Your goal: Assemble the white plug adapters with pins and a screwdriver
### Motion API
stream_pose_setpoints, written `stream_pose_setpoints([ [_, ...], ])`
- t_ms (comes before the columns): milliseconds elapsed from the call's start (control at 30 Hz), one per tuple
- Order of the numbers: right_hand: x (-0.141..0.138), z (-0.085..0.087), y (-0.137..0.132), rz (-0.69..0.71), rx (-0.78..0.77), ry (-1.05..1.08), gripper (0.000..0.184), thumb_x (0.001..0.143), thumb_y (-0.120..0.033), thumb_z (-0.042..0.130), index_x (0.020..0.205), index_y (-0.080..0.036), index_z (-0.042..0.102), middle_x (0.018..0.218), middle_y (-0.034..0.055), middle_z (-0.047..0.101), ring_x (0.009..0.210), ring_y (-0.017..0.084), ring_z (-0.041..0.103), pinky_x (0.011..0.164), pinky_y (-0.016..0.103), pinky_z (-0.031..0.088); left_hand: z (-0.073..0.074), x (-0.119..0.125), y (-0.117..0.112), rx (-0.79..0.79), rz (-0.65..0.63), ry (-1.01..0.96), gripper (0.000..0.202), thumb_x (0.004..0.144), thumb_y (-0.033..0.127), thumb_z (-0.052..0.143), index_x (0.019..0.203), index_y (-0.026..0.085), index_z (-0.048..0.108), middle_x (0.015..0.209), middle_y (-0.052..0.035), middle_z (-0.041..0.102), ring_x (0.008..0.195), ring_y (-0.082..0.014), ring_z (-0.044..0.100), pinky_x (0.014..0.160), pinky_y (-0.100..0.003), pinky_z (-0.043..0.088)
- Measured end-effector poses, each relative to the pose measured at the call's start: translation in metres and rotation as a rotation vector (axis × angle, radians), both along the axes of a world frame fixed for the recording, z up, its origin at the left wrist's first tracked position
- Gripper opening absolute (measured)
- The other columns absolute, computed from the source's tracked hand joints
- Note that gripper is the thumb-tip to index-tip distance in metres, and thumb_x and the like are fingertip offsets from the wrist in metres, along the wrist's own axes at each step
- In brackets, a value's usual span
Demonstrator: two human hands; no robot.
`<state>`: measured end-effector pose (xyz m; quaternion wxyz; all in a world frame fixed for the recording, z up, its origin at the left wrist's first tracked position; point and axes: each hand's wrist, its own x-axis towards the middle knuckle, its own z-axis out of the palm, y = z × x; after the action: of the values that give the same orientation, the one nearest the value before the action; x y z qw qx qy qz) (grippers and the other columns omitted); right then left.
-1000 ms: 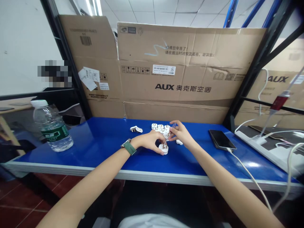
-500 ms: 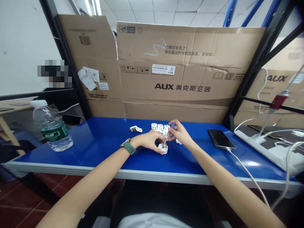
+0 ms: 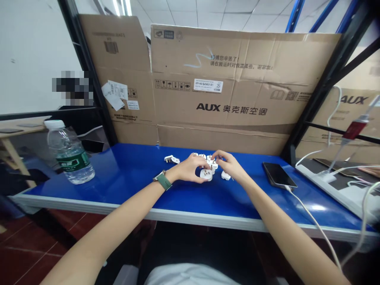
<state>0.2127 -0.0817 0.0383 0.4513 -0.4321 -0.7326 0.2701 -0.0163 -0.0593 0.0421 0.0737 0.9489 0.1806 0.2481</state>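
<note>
A: Where's the plug?
B: Just below the middle of the frame. The left hand (image 3: 190, 168) is clamped on the white plug (image 3: 206, 174), thumb below and fingers behind.

A: Which way does it point?
B: Its pin face is tipped up toward the viewer, pins rising from it. The body looks rounded, slightly wider across the frame than tall, so a long axis is hard to read. I can't tell whether it touches the worktop (image 3: 178, 200).

A: And the right hand (image 3: 233, 167)?
B: Fingers curled, beside the plug cluster (image 3: 213, 164) right of centre. I can't tell whether it grips anything. A loose white piece (image 3: 225, 175) lies just beneath it.

A: Edges and room?
B: Blue surface runs from the left hand down to the pale front edge (image 3: 190, 216), and leftward to the bottle (image 3: 71, 158). More blue lies between the right hand and the phone (image 3: 279, 174). Behind, the cardboard panel (image 3: 225, 95) closes off the back; two white pieces (image 3: 171, 159) lie before it, left of centre.
</note>
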Motion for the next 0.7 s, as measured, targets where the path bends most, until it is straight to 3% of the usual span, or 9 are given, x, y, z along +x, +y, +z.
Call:
stream_pose_setpoints([
  [167, -0.010, 0.009, -0.021, 0.269, -0.440, 0.197, 0.042, 0.088, -0.055, 0.064, 0.119, -0.027, 0.062, 0.065, -0.0064, 0.040, 0.046, 0.007, 0.019, 0.042, 0.022, 0.012, 0.006, 0.000, -0.002, 0.134, 0.093, -0.245, 0.032, 0.080, 0.032, 0.076, 0.108, 0.022, 0.066, 0.104, -0.0035, 0.071, 0.100, -0.0224, 0.065, 0.093, -0.037, 0.042],
  [300, -0.014, 0.012, -0.030, 0.436, -0.540, 0.339, 0.050, 0.088, -0.059, 0.066, 0.130, -0.032, 0.057, 0.074, -0.0052, 0.045, 0.047, 0.005, 0.014, 0.042, 0.022, 0.008, 0.005, 0.002, -0.005, 0.143, 0.074, -0.365, 0.031, 0.084, 0.035, 0.076, 0.109, 0.021, 0.064, 0.102, -0.0038, 0.070, 0.095, -0.0202, 0.064, 0.087, -0.034, 0.045],
  [400, -0.016, 0.009, -0.027, 0.393, -0.486, 0.317, 0.054, 0.088, -0.059, 0.065, 0.133, -0.033, 0.052, 0.076, -0.0051, 0.049, 0.047, 0.005, 0.016, 0.043, 0.021, 0.011, 0.003, 0.003, -0.004, 0.158, 0.087, -0.337, 0.035, 0.084, 0.043, 0.077, 0.108, 0.022, 0.064, 0.104, -0.0044, 0.071, 0.097, -0.0213, 0.064, 0.092, -0.036, 0.042],
  [500, -0.018, 0.000, -0.019, 0.184, -0.275, 0.128, 0.055, 0.083, -0.056, 0.071, 0.127, -0.027, 0.054, 0.073, -0.0045, 0.055, 0.049, 0.008, 0.030, 0.046, 0.022, 0.024, 0.004, 0.001, -0.002, 0.179, 0.106, -0.228, 0.051, 0.077, 0.057, 0.081, 0.111, 0.022, 0.063, 0.111, -0.0068, 0.070, 0.107, -0.0255, 0.062, 0.096, -0.040, 0.037],
  [600, -0.019, -0.008, -0.012, 0.016, 0.034, -0.129, 0.057, 0.073, -0.045, 0.082, 0.120, -0.023, 0.058, 0.090, 0.0016, 0.068, 0.070, 0.016, 0.056, 0.063, 0.027, 0.040, 0.010, -0.005, 0.001, 0.184, 0.097, -0.156, 0.072, 0.066, 0.068, 0.082, 0.119, 0.023, 0.061, 0.119, -0.0099, 0.067, 0.112, -0.0292, 0.059, 0.099, -0.041, 0.035],
  [700, -0.019, -0.012, -0.010, 0.036, 0.123, -0.331, 0.046, 0.075, -0.036, 0.082, 0.115, -0.023, 0.063, 0.103, 0.0048, 0.072, 0.088, 0.022, 0.063, 0.075, 0.031, 0.042, 0.015, -0.015, 0.003, 0.172, 0.100, -0.180, 0.074, 0.068, 0.074, 0.077, 0.118, 0.022, 0.060, 0.116, -0.0104, 0.067, 0.108, -0.0291, 0.058, 0.100, -0.042, 0.035],
])
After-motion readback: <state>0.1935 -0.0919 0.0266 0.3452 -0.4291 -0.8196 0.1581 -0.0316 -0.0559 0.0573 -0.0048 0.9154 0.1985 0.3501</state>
